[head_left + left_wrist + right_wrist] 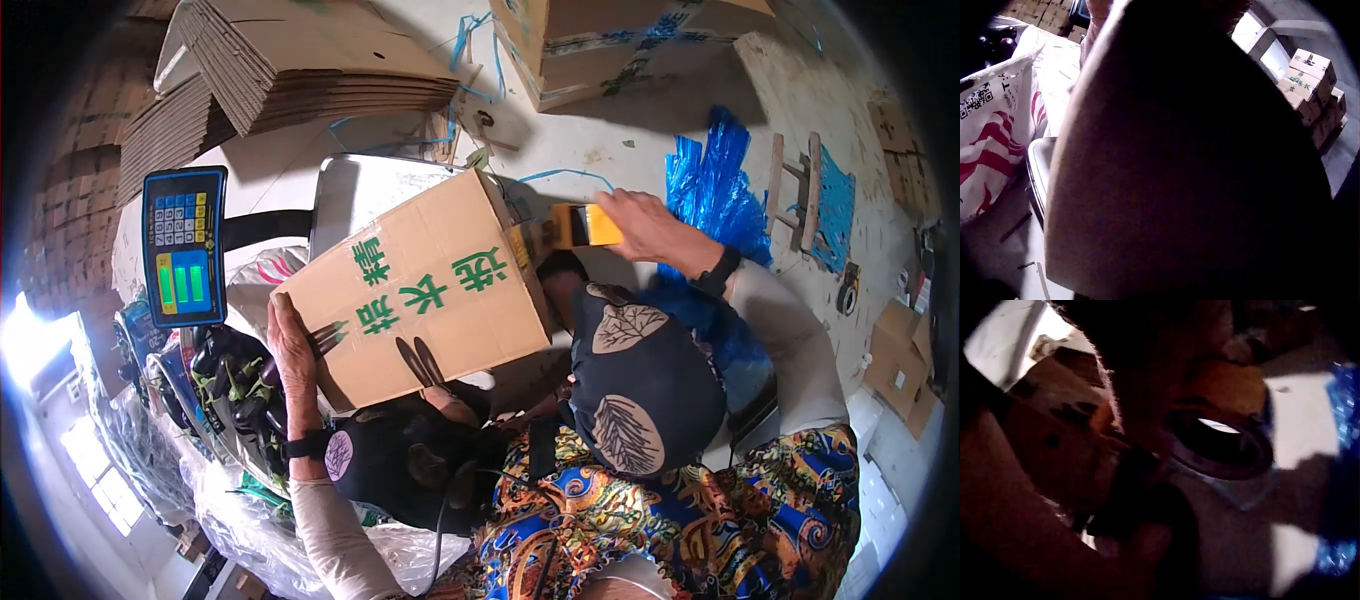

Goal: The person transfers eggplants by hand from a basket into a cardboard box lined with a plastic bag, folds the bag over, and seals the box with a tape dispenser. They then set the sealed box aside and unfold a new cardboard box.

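Note:
A cardboard box (420, 290) with green printed characters is tilted above the weighing scale's metal platform (345, 190). My left hand (292, 355) grips the box along its left edge. In the left wrist view the shaded box (1179, 175) fills most of the picture and covers much of that hand. At the box's far right side, my right hand (645, 230) holds a yellow tape dispenser (598, 225). The right wrist view is dark, but the round opening of a tape roll (1254, 464) shows there beside the hand.
The scale's display (187, 247) stands left of the box, above bagged eggplants (240, 390). Flattened cartons (330, 90) are stacked behind, with a large box (640, 50) at the back. Blue plastic strapping (715, 175) and a small stool (825, 205) are on the right.

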`<state>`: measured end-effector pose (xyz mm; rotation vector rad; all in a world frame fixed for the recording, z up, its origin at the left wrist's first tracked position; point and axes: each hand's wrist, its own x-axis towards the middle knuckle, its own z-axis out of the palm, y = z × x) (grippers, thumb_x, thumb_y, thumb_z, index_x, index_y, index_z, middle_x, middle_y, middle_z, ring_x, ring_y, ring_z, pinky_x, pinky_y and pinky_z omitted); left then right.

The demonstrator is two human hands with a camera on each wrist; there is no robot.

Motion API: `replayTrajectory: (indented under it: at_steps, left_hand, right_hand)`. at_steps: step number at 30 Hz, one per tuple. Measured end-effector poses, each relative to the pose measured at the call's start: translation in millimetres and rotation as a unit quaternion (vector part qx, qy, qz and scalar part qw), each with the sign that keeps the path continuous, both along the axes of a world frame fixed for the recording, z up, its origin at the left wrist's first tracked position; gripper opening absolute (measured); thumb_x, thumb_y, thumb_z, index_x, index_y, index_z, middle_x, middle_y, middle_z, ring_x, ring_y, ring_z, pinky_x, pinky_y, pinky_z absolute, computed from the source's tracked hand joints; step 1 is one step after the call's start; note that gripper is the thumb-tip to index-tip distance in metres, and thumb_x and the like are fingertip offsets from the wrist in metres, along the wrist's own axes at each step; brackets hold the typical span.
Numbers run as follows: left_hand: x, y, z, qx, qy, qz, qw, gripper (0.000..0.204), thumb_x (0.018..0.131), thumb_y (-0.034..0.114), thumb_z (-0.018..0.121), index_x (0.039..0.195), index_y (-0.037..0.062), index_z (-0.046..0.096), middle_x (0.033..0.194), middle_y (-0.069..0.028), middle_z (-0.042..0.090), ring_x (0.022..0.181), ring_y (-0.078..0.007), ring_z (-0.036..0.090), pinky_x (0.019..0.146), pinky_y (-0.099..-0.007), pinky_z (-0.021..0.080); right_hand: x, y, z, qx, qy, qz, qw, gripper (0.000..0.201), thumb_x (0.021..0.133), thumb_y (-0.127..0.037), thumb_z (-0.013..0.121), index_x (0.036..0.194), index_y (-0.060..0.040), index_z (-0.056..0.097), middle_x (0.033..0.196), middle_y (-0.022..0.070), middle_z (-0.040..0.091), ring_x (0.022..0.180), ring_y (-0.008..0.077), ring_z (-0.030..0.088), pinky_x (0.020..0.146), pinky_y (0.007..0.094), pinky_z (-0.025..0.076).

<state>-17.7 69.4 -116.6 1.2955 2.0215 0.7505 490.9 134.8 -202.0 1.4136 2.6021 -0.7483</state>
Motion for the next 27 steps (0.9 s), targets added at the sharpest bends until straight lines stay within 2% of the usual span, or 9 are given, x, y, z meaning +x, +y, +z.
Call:
replayTrajectory:
  at_steps: [5, 6, 10, 11, 13, 15, 18, 22, 27]
  left_hand:
    - [-0.9, -1.6, -2.2, 0.002, 0.008, 0.013, 1.000, 0.059, 0.103, 0.052, 0.037, 0.118, -0.0002, 0.060, 0.106, -0.0145, 0.066, 0.098, -0.0219, 0.059, 0.090, -0.0344, 0.045]
    - [4.8, -1.4, 2.5, 0.000, -0.006, 0.016, 1.000, 0.059, 0.103, 0.052, 0.037, 0.118, -0.0001, 0.060, 0.106, -0.0143, 0.065, 0.098, -0.0216, 0.059, 0.090, -0.0341, 0.045]
    - [-4.6, -3.0, -2.8, 0.009, -0.002, 0.004, 1.000, 0.059, 0.104, 0.049, 0.038, 0.120, -0.0033, 0.059, 0.109, -0.0137, 0.065, 0.102, -0.0213, 0.057, 0.094, -0.0327, 0.043]
    - [-7.8, -5.6, -4.5, -0.033, -0.078, 0.043, 0.995, 0.059, 0.105, 0.048, 0.036, 0.128, -0.0026, 0.055, 0.119, -0.0143, 0.062, 0.110, -0.0222, 0.056, 0.098, -0.0331, 0.041]
    - [-5.7, -7.1, -9.4, -0.042, -0.231, 0.091, 0.968, 0.060, 0.106, 0.048, 0.034, 0.139, -0.0010, 0.046, 0.134, -0.0149, 0.055, 0.123, -0.0235, 0.051, 0.105, -0.0339, 0.037]
    - [5.8, -10.1, -8.3, 0.021, -0.370, 0.113, 0.922, 0.063, 0.106, 0.047, 0.032, 0.148, 0.0008, 0.036, 0.146, -0.0150, 0.045, 0.133, -0.0242, 0.044, 0.111, -0.0349, 0.034]
    - [8.2, -10.7, -7.1, 0.045, -0.379, 0.135, 0.914, 0.063, 0.106, 0.045, 0.035, 0.152, 0.0031, 0.027, 0.153, -0.0171, 0.034, 0.139, -0.0260, 0.038, 0.114, -0.0365, 0.030]
    - [18.1, 1.4, 14.2, 0.114, 0.226, -0.066, 0.965, 0.062, 0.094, 0.019, 0.055, 0.148, -0.0001, 0.033, 0.147, -0.0251, 0.040, 0.137, -0.0370, 0.039, 0.115, -0.0445, 0.029]
    - [78.4, 16.8, 15.1, 0.112, 0.336, -0.282, 0.892, 0.078, 0.090, 0.050, 0.058, 0.151, 0.0080, 0.032, 0.158, -0.0121, 0.029, 0.147, -0.0329, 0.023, 0.116, -0.0477, 0.018]
  right_hand:
    - [-78.6, 20.1, 18.2, -0.037, -0.142, 0.151, 0.978, 0.037, 0.067, -0.018, 0.070, 0.098, 0.0004, 0.062, 0.089, 0.0142, 0.062, 0.083, 0.0269, 0.062, 0.067, 0.0398, 0.050]
    - [-72.3, 1.7, 23.0, 0.365, -0.219, 0.368, 0.827, 0.021, 0.077, -0.020, 0.061, 0.088, -0.0035, 0.067, 0.098, 0.0136, 0.061, 0.087, 0.0262, 0.058, 0.070, 0.0427, 0.047]
    - [-104.7, 22.1, -46.9, 0.121, -0.174, 0.288, 0.934, 0.025, 0.086, -0.020, 0.049, 0.104, -0.0072, 0.060, 0.119, 0.0098, 0.055, 0.101, 0.0269, 0.053, 0.081, 0.0439, 0.044]
    - [-84.8, 17.1, -67.1, 0.311, -0.225, 0.308, 0.871, 0.027, 0.087, -0.017, 0.050, 0.112, -0.0065, 0.057, 0.122, 0.0113, 0.053, 0.109, 0.0294, 0.052, 0.090, 0.0445, 0.041]
    - [-74.4, 26.7, -37.5, 0.284, -0.171, 0.225, 0.916, 0.038, 0.088, -0.013, 0.055, 0.125, -0.0054, 0.052, 0.129, 0.0153, 0.049, 0.120, 0.0314, 0.049, 0.101, 0.0437, 0.039]
    - [-86.1, 39.6, 12.7, -0.011, 0.037, 0.024, 0.999, 0.060, 0.085, -0.014, 0.065, 0.140, -0.0032, 0.043, 0.140, 0.0224, 0.044, 0.125, 0.0340, 0.049, 0.105, 0.0418, 0.039]
    - [-102.9, 28.9, 84.6, -0.098, 0.436, -0.201, 0.872, 0.066, 0.094, -0.033, 0.060, 0.145, 0.0008, 0.034, 0.152, 0.0247, 0.032, 0.139, 0.0387, 0.036, 0.111, 0.0472, 0.034]
    - [-159.3, 36.6, 148.2, 0.095, 0.310, 0.096, 0.941, 0.085, 0.094, -0.060, 0.051, 0.148, 0.0035, 0.033, 0.153, 0.0269, 0.029, 0.143, 0.0402, 0.029, 0.114, 0.0488, 0.029]
    - [-216.8, 14.7, 109.9, 0.180, 0.077, 0.231, 0.953, 0.098, 0.089, -0.074, 0.040, 0.150, 0.0013, 0.031, 0.158, 0.0224, 0.022, 0.148, 0.0341, 0.017, 0.119, 0.0457, 0.010]
